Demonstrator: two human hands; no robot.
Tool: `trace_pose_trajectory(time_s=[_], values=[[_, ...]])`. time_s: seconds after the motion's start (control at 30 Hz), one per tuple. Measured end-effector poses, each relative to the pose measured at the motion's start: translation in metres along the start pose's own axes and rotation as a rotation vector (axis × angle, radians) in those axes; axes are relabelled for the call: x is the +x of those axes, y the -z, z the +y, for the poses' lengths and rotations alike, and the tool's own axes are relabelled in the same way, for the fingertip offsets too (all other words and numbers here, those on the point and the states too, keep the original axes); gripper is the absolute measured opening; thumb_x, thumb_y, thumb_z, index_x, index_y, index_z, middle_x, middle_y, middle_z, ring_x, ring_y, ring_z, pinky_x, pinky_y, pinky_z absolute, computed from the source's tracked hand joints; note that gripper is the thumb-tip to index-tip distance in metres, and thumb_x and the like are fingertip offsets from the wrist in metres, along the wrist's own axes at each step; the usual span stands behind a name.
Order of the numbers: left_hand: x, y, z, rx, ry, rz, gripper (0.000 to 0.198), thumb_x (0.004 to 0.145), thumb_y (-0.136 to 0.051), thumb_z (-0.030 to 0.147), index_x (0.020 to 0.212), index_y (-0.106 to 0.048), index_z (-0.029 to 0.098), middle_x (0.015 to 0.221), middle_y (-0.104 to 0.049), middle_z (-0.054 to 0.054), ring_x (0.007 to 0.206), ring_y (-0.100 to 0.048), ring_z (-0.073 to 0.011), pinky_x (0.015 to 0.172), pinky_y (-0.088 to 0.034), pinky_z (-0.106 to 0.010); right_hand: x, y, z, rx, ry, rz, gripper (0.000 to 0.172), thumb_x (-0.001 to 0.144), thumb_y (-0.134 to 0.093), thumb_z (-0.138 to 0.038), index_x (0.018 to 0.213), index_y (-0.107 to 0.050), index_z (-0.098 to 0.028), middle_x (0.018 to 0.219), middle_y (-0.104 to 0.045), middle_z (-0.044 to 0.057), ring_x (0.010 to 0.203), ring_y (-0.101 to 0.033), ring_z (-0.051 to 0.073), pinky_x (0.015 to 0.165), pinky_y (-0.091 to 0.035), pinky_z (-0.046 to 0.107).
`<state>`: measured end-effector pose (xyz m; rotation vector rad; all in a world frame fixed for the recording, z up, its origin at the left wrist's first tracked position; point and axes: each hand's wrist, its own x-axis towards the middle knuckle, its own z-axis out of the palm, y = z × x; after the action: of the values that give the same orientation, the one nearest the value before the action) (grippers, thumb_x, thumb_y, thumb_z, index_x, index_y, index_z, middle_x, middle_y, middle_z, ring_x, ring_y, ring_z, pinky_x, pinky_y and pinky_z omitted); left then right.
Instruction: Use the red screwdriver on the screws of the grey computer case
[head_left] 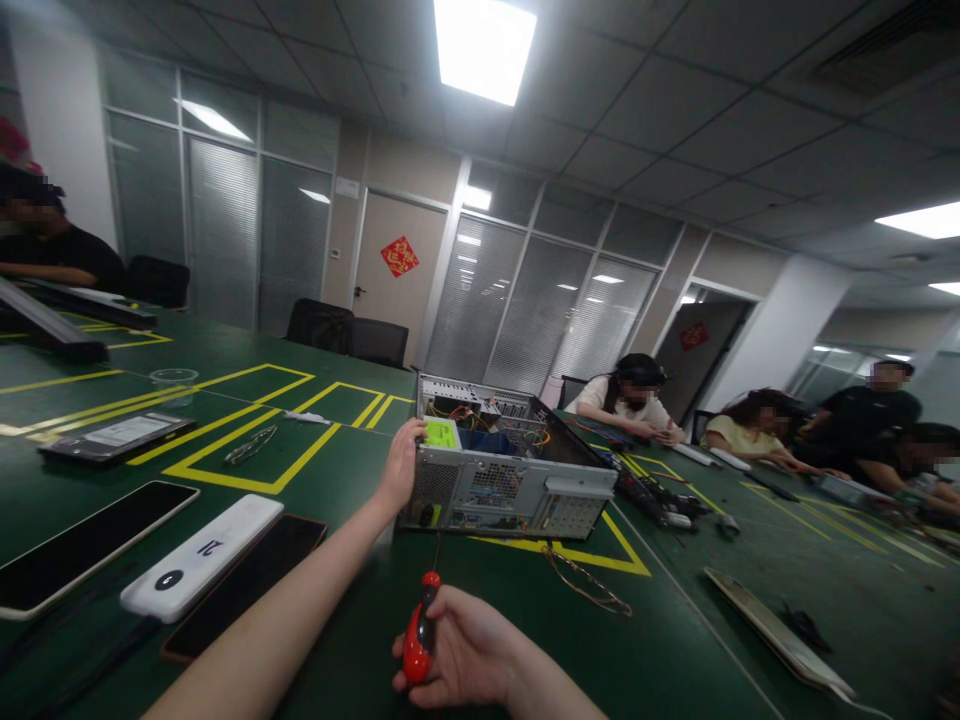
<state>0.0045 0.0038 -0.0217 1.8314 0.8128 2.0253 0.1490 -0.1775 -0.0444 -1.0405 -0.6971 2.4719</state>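
Observation:
In front of me on the green table lies an open computer case (pixel 517 490), its rear panel facing me and cables visible inside. A power supply with a bright green label (pixel 441 433) sits in its left corner. My left hand (pixel 403 468) grips the case's left side at that corner, partly hiding the edge. Closed around the red and black handle of a screwdriver (pixel 418 640) is my right hand (pixel 469 645). The screwdriver's thin shaft points up at the lower left of the rear panel; whether its tip touches a screw I cannot tell.
To the left lie a hard drive (pixel 120 437), a white power bank (pixel 202 555), two phones, and a clear plastic cup (pixel 174 385). Glasses (pixel 589 580) rest right of the case, near another phone (pixel 776 630). Co-workers (pixel 630 400) sit along the table's far right.

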Motion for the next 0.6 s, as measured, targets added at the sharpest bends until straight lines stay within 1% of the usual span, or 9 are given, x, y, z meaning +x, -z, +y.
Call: trace_pose_trajectory(time_s=[0.1,0.2,0.33,0.43,0.6], values=[[0.000,0.000,0.000,0.000,0.003,0.002,0.050,0.104,-0.022,0.052,0.104,-0.063,0.022,0.126,-0.066,-0.011,0.131,-0.055,-0.0234,0.117,-0.041,-0.046,0.000,0.001,-0.001,0.012,0.002,0.009,0.044,0.066,-0.044,-0.033,0.095,-0.067,-0.008,0.078,-0.071,0.009,0.074,-0.073,0.021,0.065,-0.053,0.028],[0.000,0.001,0.000,-0.001,0.001,0.000,0.050,0.104,-0.023,0.052,0.103,-0.063,0.022,0.125,-0.067,-0.011,0.130,-0.056,-0.0239,0.117,-0.041,-0.047,0.000,0.000,-0.002,0.020,-0.006,0.030,0.045,0.065,-0.043,-0.033,0.093,-0.067,-0.008,0.076,-0.071,0.009,0.071,-0.073,0.022,0.063,-0.053,0.029],[0.001,0.001,0.001,0.007,-0.001,-0.003,0.050,0.104,-0.022,0.051,0.103,-0.063,0.022,0.125,-0.066,-0.011,0.130,-0.056,-0.0234,0.117,-0.041,-0.046,0.003,0.003,-0.002,0.008,-0.020,0.026,0.044,0.064,-0.043,-0.032,0.091,-0.067,-0.007,0.073,-0.070,0.009,0.070,-0.073,0.022,0.061,-0.053,0.028],[0.001,0.000,0.002,0.012,0.005,-0.001,0.049,0.104,-0.022,0.050,0.102,-0.063,0.023,0.126,-0.066,-0.010,0.130,-0.056,-0.0229,0.117,-0.041,-0.045,0.005,0.007,-0.001,-0.017,-0.040,0.019,0.046,0.065,-0.043,-0.033,0.092,-0.068,-0.005,0.070,-0.069,0.009,0.069,-0.072,0.021,0.059,-0.052,0.026],[0.001,0.001,0.003,0.005,0.012,-0.006,0.049,0.104,-0.022,0.051,0.102,-0.062,0.023,0.125,-0.066,-0.011,0.130,-0.056,-0.0236,0.116,-0.041,-0.046,0.007,0.011,-0.001,-0.033,-0.054,0.002,0.047,0.068,-0.043,-0.034,0.093,-0.069,-0.004,0.072,-0.070,0.010,0.070,-0.073,0.021,0.059,-0.051,0.025]])
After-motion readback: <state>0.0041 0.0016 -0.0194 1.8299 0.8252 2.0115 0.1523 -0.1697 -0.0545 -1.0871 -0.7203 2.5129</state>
